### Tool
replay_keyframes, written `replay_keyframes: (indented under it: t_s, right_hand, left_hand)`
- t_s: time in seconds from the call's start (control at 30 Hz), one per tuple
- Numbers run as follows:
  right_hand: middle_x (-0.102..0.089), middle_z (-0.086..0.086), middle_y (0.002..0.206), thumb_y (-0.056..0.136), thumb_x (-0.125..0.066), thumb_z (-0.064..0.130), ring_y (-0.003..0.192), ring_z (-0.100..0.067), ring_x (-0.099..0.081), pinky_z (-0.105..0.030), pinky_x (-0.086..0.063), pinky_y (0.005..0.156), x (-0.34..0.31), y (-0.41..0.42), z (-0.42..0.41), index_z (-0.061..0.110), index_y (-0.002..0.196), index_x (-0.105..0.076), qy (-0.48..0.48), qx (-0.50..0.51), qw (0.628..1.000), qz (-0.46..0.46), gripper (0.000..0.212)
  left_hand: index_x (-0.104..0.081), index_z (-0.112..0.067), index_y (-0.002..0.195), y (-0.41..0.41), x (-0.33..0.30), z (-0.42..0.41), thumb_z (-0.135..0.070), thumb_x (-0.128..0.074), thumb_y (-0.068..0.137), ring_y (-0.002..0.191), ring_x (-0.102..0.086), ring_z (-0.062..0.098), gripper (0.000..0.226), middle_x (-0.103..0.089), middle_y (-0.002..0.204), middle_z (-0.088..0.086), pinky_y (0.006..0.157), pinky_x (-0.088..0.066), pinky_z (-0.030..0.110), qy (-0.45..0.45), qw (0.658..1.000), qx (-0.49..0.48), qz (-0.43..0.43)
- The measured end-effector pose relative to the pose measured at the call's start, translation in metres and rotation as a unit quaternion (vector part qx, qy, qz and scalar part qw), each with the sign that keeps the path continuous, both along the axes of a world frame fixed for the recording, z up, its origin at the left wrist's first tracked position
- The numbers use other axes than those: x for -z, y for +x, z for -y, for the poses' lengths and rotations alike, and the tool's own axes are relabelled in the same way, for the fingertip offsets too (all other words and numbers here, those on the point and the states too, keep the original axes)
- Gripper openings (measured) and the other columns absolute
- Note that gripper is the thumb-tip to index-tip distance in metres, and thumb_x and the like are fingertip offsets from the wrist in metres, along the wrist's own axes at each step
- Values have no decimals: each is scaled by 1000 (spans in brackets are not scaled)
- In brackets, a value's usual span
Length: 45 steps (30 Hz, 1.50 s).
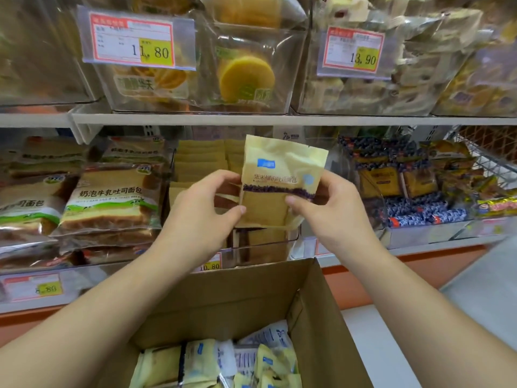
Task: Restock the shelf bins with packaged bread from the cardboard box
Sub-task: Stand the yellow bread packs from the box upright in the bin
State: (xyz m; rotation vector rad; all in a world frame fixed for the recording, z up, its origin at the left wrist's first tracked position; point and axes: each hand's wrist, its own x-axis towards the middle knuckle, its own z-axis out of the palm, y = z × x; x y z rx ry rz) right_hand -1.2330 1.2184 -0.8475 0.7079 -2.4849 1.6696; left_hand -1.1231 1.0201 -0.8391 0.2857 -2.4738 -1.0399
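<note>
Both hands grasp one bread pack (275,183), held upright above the clear bin (263,245) on the lower shelf. Left hand (201,203) pinches its left edge, thumb on the front. Right hand (330,205) grips the right edge, thumb across the lower front. Near, the open box (316,317) holds more packs (207,362). Toast packs (109,200) lie left; price tags (134,37) hang on the upper bins
</note>
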Motion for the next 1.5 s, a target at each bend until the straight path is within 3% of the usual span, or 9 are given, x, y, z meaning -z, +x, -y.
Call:
replay_keyframes:
  t_s: [0.1, 0.23, 0.43, 0.63, 0.93, 1.07, 1.17, 1.37, 1.5]
  right_hand:
    - [-76, 20, 114, 90, -85, 25, 107, 2, -70, -36, -61, 98, 11, -7, 2, 31, 127, -73, 45, -2, 999, -1, 40]
    - [-73, 18, 121, 89, -84, 34, 117, -5, -64, -35, -56, 101, 23, -9, 3, 34, 133, -69, 133, 0, 991, -30, 46]
    - [-55, 6, 124, 87, -83, 47, 125, -16, -41, -29, -36, 98, 23, -9, 4, 31, 133, -71, 265, 51, 960, -75, 50]
    - [-69, 19, 122, 91, -82, 32, 112, -6, -61, -32, -56, 96, 12, -5, 0, 36, 138, -64, 121, 8, 992, -21, 50]
    - [-65, 20, 113, 90, -83, 29, 104, -5, -57, -20, -46, 82, 20, -2, 10, 30, 138, -68, 159, 12, 986, -43, 50]
    - [-68, 14, 116, 90, -84, 28, 107, -9, -60, -29, -53, 90, 24, 0, 11, 28, 134, -70, 169, 14, 985, -43, 46]
    - [-68, 15, 117, 90, -84, 30, 108, -9, -61, -32, -55, 93, 25, -1, 9, 28, 134, -69, 178, 10, 983, -47, 46]
    - [-70, 16, 129, 85, -88, 35, 121, -10, -60, -35, -53, 105, 26, -5, 4, 38, 141, -64, 181, -10, 983, -29, 61]
    - [-75, 16, 122, 84, -90, 30, 115, -9, -66, -33, -55, 103, 28, -7, 9, 34, 136, -70, 169, 10, 985, -32, 55]
  left_hand:
    - [-59, -36, 130, -4, 13, 2, -27, -79, 91, 99, -62, -5, 44, -65, 108, -28, 82, -46, 8, -6, 1000, 0, 23]
    - [-61, -36, 131, -2, 27, 5, -28, -80, 90, 100, -67, -1, 46, -71, 113, -20, 90, -58, 25, -32, 998, 1, 53]
    - [-62, -36, 124, -4, 33, 4, -37, -76, 92, 87, -68, -2, 35, -72, 96, -17, 79, -59, 19, -36, 995, -13, 90]
    - [-69, -36, 114, -4, 36, 3, -37, -72, 96, 96, -68, 2, 18, -75, 100, -17, 85, -60, 27, -57, 991, -17, 116]
    - [-70, -32, 98, -5, 53, 6, -38, -73, 94, 87, -67, 1, 8, -73, 84, -19, 83, -61, 33, -81, 987, -19, 139]
    - [-70, -32, 94, -7, 54, 7, -36, -74, 93, 84, -66, 0, 6, -72, 81, -19, 81, -60, 31, -83, 986, -19, 143]
    - [-69, -32, 100, -8, 52, 7, -39, -73, 93, 86, -66, 1, 11, -72, 86, -18, 80, -61, 33, -81, 984, -11, 156]
    - [-47, -38, 134, -6, 38, -1, -56, -67, 93, 85, -70, 6, 49, -71, 99, -15, 74, -64, 36, -73, 993, -21, 91]
    - [-47, -40, 135, -8, 40, 2, -54, -67, 94, 87, -70, 5, 49, -75, 97, -14, 73, -62, 33, -71, 993, -21, 87]
